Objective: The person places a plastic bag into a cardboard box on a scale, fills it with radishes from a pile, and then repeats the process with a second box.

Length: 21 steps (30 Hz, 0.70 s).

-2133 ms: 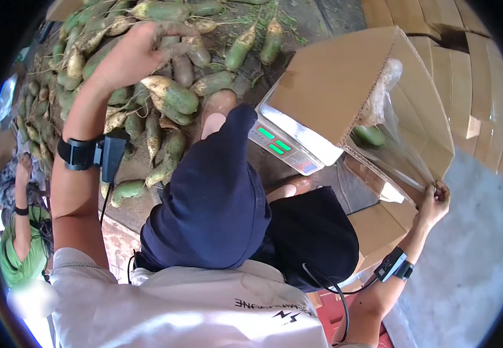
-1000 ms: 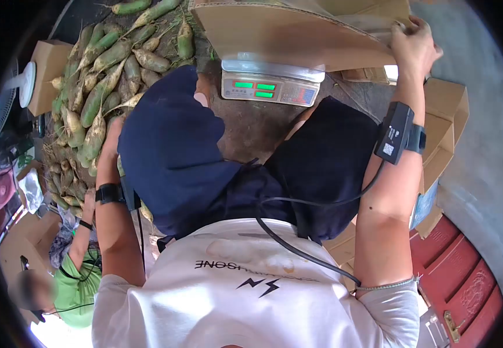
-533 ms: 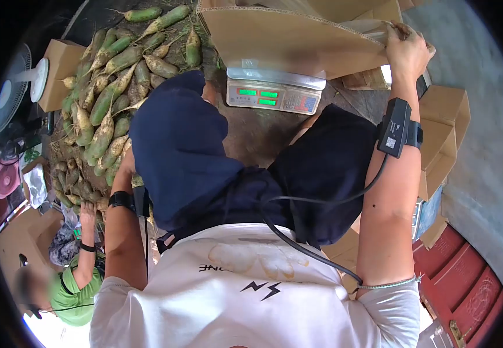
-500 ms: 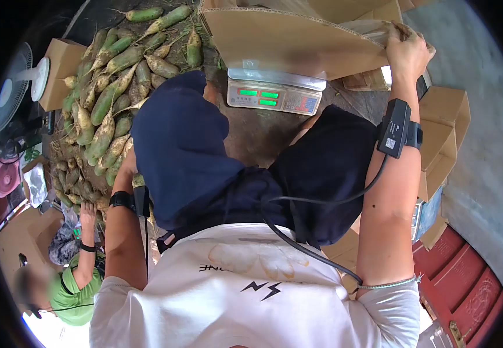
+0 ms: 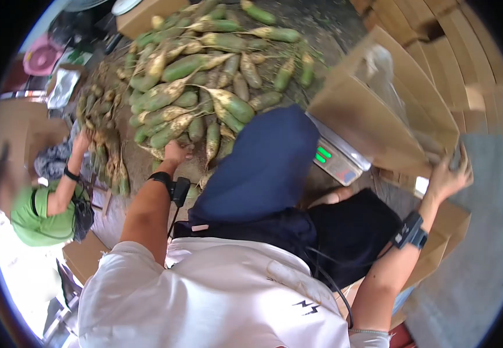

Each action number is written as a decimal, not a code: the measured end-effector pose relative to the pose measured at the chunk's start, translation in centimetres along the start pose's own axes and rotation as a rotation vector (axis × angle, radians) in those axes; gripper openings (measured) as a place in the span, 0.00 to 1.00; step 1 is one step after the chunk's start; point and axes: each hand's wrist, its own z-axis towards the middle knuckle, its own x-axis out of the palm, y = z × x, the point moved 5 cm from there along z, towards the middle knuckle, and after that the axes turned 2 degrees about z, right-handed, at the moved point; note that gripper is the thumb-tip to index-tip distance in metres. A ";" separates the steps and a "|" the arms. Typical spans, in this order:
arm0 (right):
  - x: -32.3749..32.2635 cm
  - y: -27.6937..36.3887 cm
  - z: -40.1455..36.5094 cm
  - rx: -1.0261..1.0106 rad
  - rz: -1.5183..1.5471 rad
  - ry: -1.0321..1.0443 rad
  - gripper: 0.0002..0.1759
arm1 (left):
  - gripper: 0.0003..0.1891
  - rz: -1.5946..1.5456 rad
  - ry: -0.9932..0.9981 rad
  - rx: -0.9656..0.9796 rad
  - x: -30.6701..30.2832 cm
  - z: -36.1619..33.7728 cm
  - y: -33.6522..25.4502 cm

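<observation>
A cardboard box (image 5: 363, 123), lined with a clear plastic bag (image 5: 386, 81), sits on a scale (image 5: 336, 160) at the right; its contents are hidden. The right hand (image 5: 449, 177) grips the box's near corner. The left hand (image 5: 176, 152) rests on the near edge of the radish pile (image 5: 205, 87) at far left; how far its fingers are open cannot be told.

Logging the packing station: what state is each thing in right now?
scale: on, green display lit.
cardboard box: open, plastic-lined, sitting on the scale.
radishes: loose, muddy, piled on the ground.
left hand: on the radishes, grip unclear.
right hand: closed on the cardboard box's rim.
</observation>
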 end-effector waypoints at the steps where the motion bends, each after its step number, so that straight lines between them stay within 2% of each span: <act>1: -0.1 0.3 0.1 -0.009 0.019 -0.022 0.16 | 0.22 -0.134 0.009 -0.063 0.1 0.1 0.1; 4: -0.5 0.9 0.2 -0.036 0.052 -0.039 0.15 | 0.22 0.032 -0.082 -0.148 -2.2 -1.9 -2.7; 5: -0.6 1.2 0.3 -0.054 0.051 -0.042 0.15 | 0.22 0.247 -0.147 -0.146 -1.2 0.7 0.3; 8: -1.3 2.0 0.7 -0.101 0.042 -0.054 0.15 | 0.24 0.185 -0.244 -0.136 -1.5 2.3 1.9; 9: -1.5 2.4 0.9 -0.114 0.043 -0.058 0.15 | 0.28 0.176 -0.188 -0.198 -2.6 1.6 0.6; 12: -2.0 3.0 0.8 -0.126 0.038 -0.059 0.15 | 0.34 0.263 -0.535 -0.045 -5.7 2.3 -0.7; 15: -3.3 4.3 0.3 -0.107 0.005 -0.027 0.15 | 0.39 0.278 -0.556 0.102 -8.9 5.1 -2.3; 18: -4.1 4.6 -1.0 -0.108 -0.032 -0.016 0.15 | 0.41 0.575 -0.460 0.181 -9.9 9.6 -3.9; 21: -4.5 4.6 -1.8 -0.113 -0.031 0.049 0.14 | 0.42 0.688 -0.229 0.089 -9.8 10.8 -6.2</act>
